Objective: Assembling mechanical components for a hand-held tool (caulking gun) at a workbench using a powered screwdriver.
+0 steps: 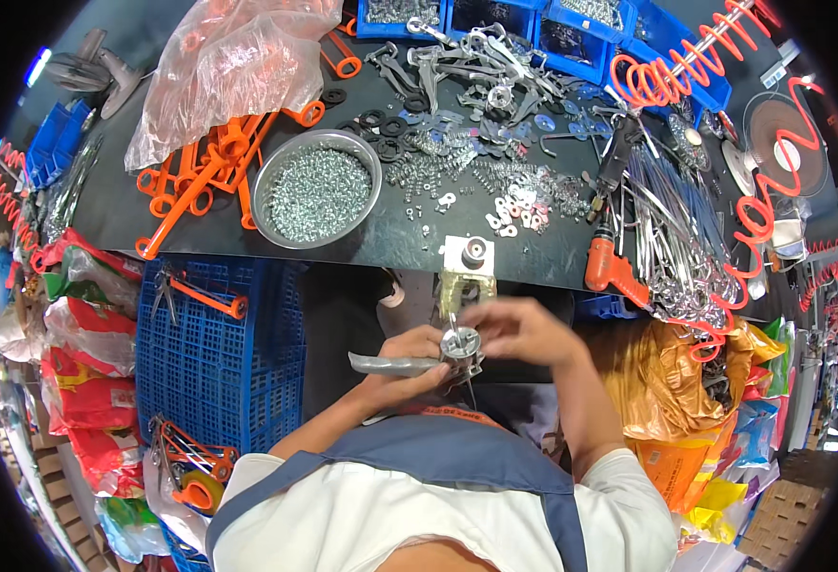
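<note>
The right hand (524, 331) hides part of the small metal assembly (461, 345); far blue bins (495, 17) run off the top edge.

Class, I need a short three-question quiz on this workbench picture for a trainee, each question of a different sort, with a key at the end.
1. True or false: the steel bowl on the black bench holds small silvery screws.
2. Multiple choice: what lies right of the bowl, near the bench's right end? A) a hammer B) an orange power screwdriver C) a paint tin
3. Short answer: what do the left hand and the right hand hold between them?

Key
1. True.
2. B.
3. A small metal assembly: a grey metal handle piece in the left hand, with the right hand's fingers at a round silvery disc on it.
</note>
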### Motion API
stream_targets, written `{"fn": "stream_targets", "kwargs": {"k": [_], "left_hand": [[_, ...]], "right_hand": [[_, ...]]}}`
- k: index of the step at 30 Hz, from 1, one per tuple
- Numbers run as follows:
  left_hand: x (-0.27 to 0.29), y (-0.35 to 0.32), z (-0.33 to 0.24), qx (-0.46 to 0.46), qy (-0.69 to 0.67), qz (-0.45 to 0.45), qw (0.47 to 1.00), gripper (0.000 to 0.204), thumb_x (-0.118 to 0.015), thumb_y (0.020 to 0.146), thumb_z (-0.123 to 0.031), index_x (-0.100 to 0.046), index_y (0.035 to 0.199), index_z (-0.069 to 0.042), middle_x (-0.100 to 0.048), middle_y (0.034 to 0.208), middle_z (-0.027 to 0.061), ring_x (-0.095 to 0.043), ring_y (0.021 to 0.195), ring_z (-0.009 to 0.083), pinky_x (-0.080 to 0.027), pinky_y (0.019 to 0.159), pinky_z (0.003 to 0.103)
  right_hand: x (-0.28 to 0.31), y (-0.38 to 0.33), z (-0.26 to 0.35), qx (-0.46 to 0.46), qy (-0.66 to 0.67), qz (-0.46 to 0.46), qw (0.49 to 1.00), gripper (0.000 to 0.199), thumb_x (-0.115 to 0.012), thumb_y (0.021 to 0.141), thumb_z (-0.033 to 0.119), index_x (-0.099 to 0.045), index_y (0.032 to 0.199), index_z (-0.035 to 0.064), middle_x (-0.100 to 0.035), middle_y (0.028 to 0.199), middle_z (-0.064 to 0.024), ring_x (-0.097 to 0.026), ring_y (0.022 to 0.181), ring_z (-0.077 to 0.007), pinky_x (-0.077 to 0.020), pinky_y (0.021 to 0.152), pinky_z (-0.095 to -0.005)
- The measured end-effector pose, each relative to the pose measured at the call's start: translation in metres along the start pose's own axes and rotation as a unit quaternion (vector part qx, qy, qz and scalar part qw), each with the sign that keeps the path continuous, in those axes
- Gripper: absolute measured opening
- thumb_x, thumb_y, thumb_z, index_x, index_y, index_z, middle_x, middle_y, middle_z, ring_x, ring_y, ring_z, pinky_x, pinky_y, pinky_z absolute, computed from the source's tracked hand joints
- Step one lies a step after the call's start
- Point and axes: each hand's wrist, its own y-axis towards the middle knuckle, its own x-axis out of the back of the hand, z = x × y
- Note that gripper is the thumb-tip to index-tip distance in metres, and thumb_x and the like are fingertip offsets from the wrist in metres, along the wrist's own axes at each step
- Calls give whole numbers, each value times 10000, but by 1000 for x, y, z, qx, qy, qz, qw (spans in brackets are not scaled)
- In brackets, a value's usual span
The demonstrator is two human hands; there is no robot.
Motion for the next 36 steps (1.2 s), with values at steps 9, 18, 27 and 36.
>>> {"fn": "stream_targets", "kwargs": {"k": [9,18,27,36], "left_hand": [[-16,-10,2,86,-44,-53,994,249,-574,882,-218,-592,844,28,-583,891,73,-525,801,111,-415,684,255],[-24,-10,-7,71,-10,-45,996,230,-568,872,-200,-582,888,29,-538,852,95,-502,754,165,-403,668,287],[-33,-12,-12,40,-5,-2,999,234,-554,888,-194,-592,960,24,-551,896,71,-502,807,121,-409,691,270],[-35,-10,-3,-16,9,-6,1000,234,-567,876,-185,-595,966,30,-538,895,65,-484,760,103,-395,642,261]], "right_hand": [[98,172,-7,91,-689,-345,631,199,-646,732,199,-670,831,28,-625,779,-164,-616,775,-358,-483,683,-453],[-27,33,41,123,-99,-104,982,194,-659,820,80,-586,985,7,-567,748,-21,-558,676,-92,-477,605,-241],[-26,10,28,262,-63,-146,952,208,-679,777,-38,-591,966,-27,-609,880,-40,-596,797,-74,-493,696,-205],[-22,10,48,305,-344,-110,881,231,-719,736,-28,-592,930,-21,-597,794,-50,-613,717,-101,-493,637,-229]]}}
